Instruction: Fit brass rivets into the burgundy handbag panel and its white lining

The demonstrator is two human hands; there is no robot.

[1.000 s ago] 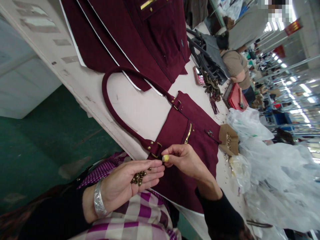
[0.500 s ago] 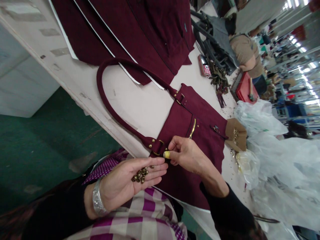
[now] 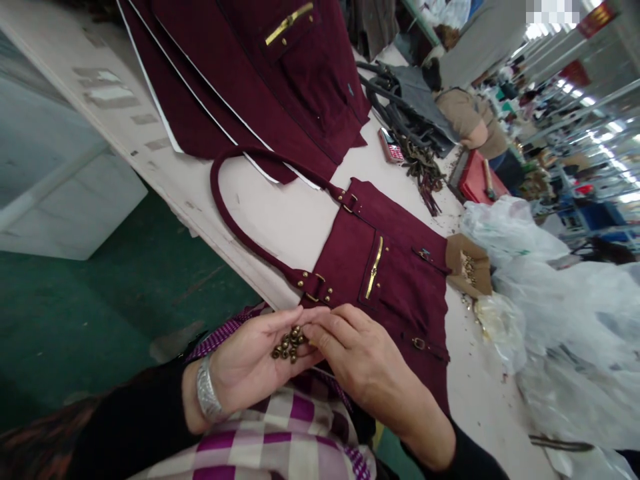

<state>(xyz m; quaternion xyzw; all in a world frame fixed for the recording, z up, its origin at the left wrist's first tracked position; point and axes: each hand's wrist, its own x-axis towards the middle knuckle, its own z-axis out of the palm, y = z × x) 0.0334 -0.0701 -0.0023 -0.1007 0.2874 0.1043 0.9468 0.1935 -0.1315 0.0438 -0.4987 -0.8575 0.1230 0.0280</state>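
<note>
My left hand lies palm up and slightly cupped, holding several small brass rivets. My right hand reaches over its fingers, with thumb and fingertips closed together at the edge of the rivets; the exact grip is partly hidden. Just beyond both hands, a burgundy handbag panel lies flat on the table. Its rolled handle loops to the left and joins the panel through brass rings. Studs show at both handle tabs, and a gold zipper crosses the pocket.
More burgundy panels lie stacked at the back left of the table. On the right are an open cardboard box of small brass pieces and plastic bags. Farther back are a phone, a red block and a co-worker.
My right hand has moved from the near handle tab back to the rivets in my left palm. Studs now show at that tab where my fingers were. The camera view has shifted.
</note>
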